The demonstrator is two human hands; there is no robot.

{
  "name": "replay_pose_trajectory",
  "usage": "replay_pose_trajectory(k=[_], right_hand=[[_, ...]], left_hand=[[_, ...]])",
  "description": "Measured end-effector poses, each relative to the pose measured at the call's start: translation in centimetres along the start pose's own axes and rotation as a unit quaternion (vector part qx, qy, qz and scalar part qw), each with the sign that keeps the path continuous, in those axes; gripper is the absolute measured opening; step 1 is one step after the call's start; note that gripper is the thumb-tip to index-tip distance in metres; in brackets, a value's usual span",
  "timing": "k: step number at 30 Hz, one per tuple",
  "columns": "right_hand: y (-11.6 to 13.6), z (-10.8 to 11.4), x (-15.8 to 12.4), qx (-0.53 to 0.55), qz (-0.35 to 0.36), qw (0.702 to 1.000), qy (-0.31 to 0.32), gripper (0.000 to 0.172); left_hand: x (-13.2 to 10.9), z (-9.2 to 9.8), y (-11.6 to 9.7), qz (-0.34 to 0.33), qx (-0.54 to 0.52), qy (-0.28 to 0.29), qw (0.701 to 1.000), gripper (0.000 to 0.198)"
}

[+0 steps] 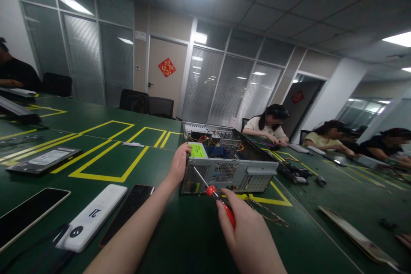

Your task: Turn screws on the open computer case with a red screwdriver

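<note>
An open grey computer case [237,171] lies on the green table [180,231], with wires and a power supply bearing a green label [197,150] inside. My left hand [178,163] grips the case's near left corner, fingers curled over its top edge by the label. My right hand [247,235] is closed round a red-handled screwdriver [216,197]. The screwdriver's metal shaft points up and left at the case's rear panel.
A white power bank [93,216], a dark phone [126,212] and a tablet [28,214] lie at the near left. Another device [45,159] lies further left. Loose cables [295,174] sit right of the case. Several people work at the far right and far left.
</note>
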State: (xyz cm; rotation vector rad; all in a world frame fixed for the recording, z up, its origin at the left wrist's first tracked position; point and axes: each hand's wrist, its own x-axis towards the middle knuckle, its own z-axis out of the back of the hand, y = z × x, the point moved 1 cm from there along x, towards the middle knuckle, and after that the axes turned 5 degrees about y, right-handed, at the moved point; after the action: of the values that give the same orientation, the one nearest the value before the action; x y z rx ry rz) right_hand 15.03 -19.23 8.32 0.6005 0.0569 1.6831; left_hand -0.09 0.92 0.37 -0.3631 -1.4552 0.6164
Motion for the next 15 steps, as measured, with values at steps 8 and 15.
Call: replay_pose_trajectory(k=[8, 15], right_hand=[[-2.4, -2.3, -0.2, 0.555, -0.192, 0.775, 0.234, 0.038], [-1.8, -5.4, -0.9, 0.793, -0.335, 0.395, 0.321, 0.032]], left_hand=[[0.1, -0.1, -0.1, -0.004, 0.002, -0.001, 1.000, 0.040], [-0.1, 0.0, -0.1, 0.003, 0.003, 0.003, 1.000, 0.039]])
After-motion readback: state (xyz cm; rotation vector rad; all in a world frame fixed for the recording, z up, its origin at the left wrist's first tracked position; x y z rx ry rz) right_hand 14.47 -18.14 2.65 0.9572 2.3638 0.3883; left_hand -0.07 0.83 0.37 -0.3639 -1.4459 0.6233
